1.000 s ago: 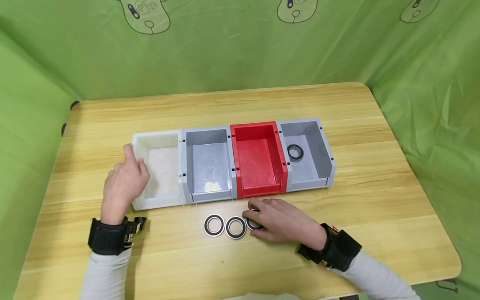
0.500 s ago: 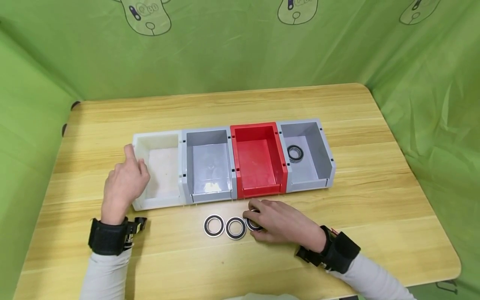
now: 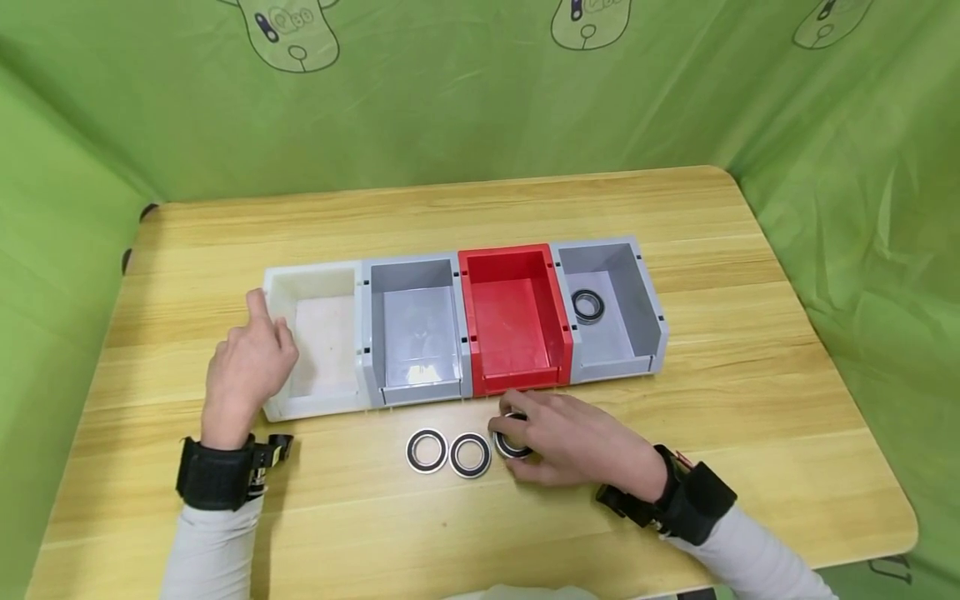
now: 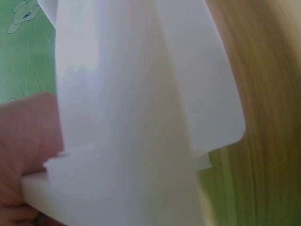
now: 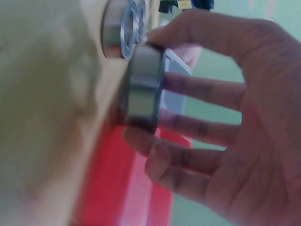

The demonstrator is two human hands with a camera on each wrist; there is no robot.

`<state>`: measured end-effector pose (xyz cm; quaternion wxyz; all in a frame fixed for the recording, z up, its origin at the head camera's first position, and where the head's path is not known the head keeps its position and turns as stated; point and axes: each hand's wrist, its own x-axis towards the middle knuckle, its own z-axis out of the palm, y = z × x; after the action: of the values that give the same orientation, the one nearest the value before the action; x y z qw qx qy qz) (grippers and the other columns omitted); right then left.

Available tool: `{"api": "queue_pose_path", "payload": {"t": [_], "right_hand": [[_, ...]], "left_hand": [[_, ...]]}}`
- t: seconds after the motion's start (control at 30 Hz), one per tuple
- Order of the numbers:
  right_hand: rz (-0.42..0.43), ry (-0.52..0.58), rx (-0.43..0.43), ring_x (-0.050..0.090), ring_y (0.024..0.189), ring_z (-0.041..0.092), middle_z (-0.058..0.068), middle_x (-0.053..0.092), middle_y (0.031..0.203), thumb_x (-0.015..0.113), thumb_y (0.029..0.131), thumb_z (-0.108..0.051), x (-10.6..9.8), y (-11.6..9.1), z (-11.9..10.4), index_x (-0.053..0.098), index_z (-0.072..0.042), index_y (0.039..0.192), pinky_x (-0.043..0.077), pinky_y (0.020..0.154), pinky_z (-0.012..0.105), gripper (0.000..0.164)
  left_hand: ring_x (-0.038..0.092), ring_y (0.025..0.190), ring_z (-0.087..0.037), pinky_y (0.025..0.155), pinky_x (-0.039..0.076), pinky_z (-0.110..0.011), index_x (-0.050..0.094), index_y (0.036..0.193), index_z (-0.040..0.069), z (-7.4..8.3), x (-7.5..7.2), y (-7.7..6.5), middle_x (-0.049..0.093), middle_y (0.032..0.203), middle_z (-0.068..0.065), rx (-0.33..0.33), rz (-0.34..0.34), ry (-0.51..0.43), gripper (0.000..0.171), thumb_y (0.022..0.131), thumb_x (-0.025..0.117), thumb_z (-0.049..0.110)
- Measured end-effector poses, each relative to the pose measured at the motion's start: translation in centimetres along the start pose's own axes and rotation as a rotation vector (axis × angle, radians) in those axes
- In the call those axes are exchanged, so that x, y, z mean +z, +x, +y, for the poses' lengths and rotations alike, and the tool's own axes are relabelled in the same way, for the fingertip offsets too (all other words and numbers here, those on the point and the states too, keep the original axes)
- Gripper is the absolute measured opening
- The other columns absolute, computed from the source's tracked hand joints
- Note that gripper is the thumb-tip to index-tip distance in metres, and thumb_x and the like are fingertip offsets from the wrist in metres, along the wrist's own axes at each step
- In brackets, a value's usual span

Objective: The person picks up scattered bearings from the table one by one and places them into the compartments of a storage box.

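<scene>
My right hand (image 3: 573, 437) grips a ball bearing (image 3: 510, 442) by its outer edge, thumb on one side and fingers on the other. The right wrist view shows this bearing (image 5: 143, 87) slightly tilted in the fingers, its steel outer side towards the camera. Two more bearings, one at the left (image 3: 427, 451) and one nearer the hand (image 3: 471, 455), lie flat side by side on the table. My left hand (image 3: 250, 367) holds the left wall of the white bin (image 3: 315, 408); that wall (image 4: 127, 103) fills much of the left wrist view.
Right of the white bin, joined in one row, come a grey bin (image 3: 423, 392), a red bin (image 3: 525, 382) and another grey bin (image 3: 618, 367). Inside the rightmost one lies a bearing (image 3: 588, 307). Green cloth (image 3: 450, 108) surrounds the wooden table (image 3: 420, 542).
My right hand has shifted slightly right and away from me with its bearing, widening the gap to the bearing beside it. The left hand stays on the white bin.
</scene>
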<state>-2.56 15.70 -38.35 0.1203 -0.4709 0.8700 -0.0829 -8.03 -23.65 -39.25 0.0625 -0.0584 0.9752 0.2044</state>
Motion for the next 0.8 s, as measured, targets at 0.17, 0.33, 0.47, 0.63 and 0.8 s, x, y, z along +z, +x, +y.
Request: {"api": "queue_pose_path", "payload": {"t": [0.17, 0.33, 0.47, 0.63, 0.8], "right_hand": [[0.056, 0.014, -0.024, 0.063, 0.089, 0.015, 0.004, 0.061, 0.113, 0.077, 0.089, -0.036, -1.6, -0.3, 0.2, 0.068, -0.016, 0.126, 0.057, 0.077, 0.027, 0.043], [0.112, 0.008, -0.019, 0.062, 0.086, 0.013, 0.004, 0.061, 0.111, 0.077, 0.089, -0.035, -3.2, -0.6, 0.4, 0.067, -0.014, 0.128, 0.058, 0.075, 0.026, 0.045], [0.154, -0.017, -0.022, 0.06, 0.083, 0.013, 0.005, 0.061, 0.109, 0.077, 0.09, -0.034, -4.3, -0.7, 0.6, 0.067, -0.013, 0.126, 0.057, 0.07, 0.025, 0.043], [0.198, -0.039, -0.038, 0.061, 0.084, 0.014, 0.007, 0.062, 0.112, 0.078, 0.088, -0.031, -5.5, -0.7, 1.0, 0.067, -0.012, 0.125, 0.057, 0.07, 0.025, 0.043], [0.254, -0.083, -0.054, 0.064, 0.089, 0.018, 0.01, 0.063, 0.114, 0.079, 0.087, -0.031, -6.9, -0.5, 1.4, 0.068, -0.011, 0.125, 0.059, 0.073, 0.028, 0.045]], "left_hand": [[0.042, 0.043, -0.025, 0.039, 0.03, -0.033, 0.016, 0.152, -0.008, 0.0, 0.0, 0.0, 0.044, 0.057, -0.01, -0.002, 0.001, 0.0, 0.056, 0.108, 0.027, 0.025], [0.041, 0.043, -0.024, 0.038, 0.03, -0.032, 0.016, 0.153, -0.008, -0.1, 0.1, 0.0, 0.043, 0.056, -0.01, 0.001, 0.004, -0.001, 0.056, 0.108, 0.027, 0.025], [0.041, 0.043, -0.024, 0.039, 0.03, -0.032, 0.016, 0.152, -0.008, -0.2, 0.1, 0.0, 0.042, 0.057, -0.009, 0.0, 0.006, -0.002, 0.056, 0.108, 0.027, 0.025], [0.041, 0.043, -0.024, 0.038, 0.03, -0.032, 0.017, 0.151, -0.008, -0.2, 0.2, 0.0, 0.042, 0.057, -0.009, 0.003, 0.012, -0.006, 0.055, 0.108, 0.027, 0.025], [0.041, 0.042, -0.025, 0.038, 0.03, -0.032, 0.017, 0.151, -0.008, -0.1, 0.1, -0.1, 0.042, 0.056, -0.01, 0.01, 0.012, 0.0, 0.055, 0.108, 0.027, 0.024]]}}
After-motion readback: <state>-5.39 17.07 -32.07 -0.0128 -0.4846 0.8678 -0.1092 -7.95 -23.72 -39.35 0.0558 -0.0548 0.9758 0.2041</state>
